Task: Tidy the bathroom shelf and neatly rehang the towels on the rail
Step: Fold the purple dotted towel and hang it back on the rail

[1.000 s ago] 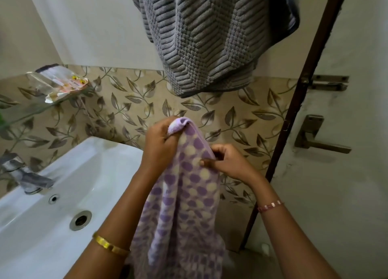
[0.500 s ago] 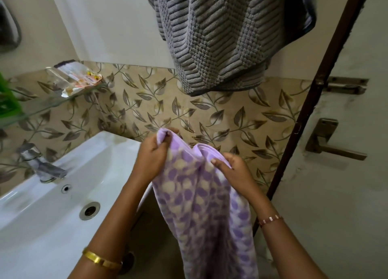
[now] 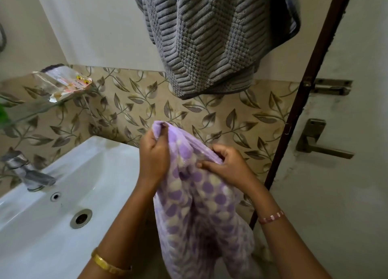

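1. Left hand [image 3: 154, 154]: my fingers pinch the purple dotted towel [image 3: 197, 205] at its top corner.
2. Right hand [image 3: 225, 166]: grips its upper edge, beside the sink [image 3: 42, 236] rim.
3. Grey ribbed towel [image 3: 210, 37]: hangs above.

Purple dotted towel [image 3: 197, 197] bunched, hanging at 6 o'clock; grey ribbed towel [image 3: 210, 37] draped at 12 o'clock.

Soft, even indoor lighting, source unseen; mild glare on the white sink [image 3: 100, 173]; wide-angle bowing at edges; lower corners possibly blurred.
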`<move>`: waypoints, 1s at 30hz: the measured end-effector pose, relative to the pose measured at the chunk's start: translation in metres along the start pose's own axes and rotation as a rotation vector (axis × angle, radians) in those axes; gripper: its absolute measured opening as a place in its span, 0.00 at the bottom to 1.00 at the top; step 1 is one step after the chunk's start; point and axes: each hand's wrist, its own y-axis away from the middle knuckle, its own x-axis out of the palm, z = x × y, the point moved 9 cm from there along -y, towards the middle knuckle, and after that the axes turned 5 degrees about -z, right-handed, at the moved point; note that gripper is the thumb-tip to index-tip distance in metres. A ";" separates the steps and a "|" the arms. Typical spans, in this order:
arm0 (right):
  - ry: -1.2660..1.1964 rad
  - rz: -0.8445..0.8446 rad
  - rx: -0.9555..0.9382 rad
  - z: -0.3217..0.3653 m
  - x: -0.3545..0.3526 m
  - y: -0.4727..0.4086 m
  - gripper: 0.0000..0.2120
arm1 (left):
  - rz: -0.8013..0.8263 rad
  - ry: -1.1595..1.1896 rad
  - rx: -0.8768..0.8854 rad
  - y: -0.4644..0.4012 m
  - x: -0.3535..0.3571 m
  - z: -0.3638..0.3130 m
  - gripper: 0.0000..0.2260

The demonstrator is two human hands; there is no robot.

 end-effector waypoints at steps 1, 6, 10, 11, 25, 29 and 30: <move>0.025 0.005 0.048 -0.014 -0.003 0.002 0.10 | -0.056 0.022 0.006 -0.006 -0.009 -0.003 0.13; 0.147 -0.100 0.256 -0.076 -0.022 0.018 0.11 | -0.097 -0.052 0.050 -0.020 -0.032 -0.008 0.15; 0.323 -0.178 0.138 -0.050 -0.027 0.010 0.15 | 0.019 -0.206 0.075 -0.011 -0.034 0.000 0.11; 0.352 -0.154 0.088 -0.035 -0.021 0.006 0.15 | 0.083 -0.220 0.111 -0.006 -0.028 -0.001 0.13; 0.384 0.079 -0.146 0.045 0.024 -0.006 0.12 | 0.122 -0.215 0.147 0.010 -0.010 0.012 0.08; 0.362 0.069 0.053 -0.007 0.002 -0.005 0.13 | -0.132 -0.169 0.137 -0.005 -0.049 0.009 0.08; 0.365 0.050 0.093 -0.019 -0.005 -0.002 0.12 | -0.172 -0.167 0.138 -0.008 -0.056 0.007 0.08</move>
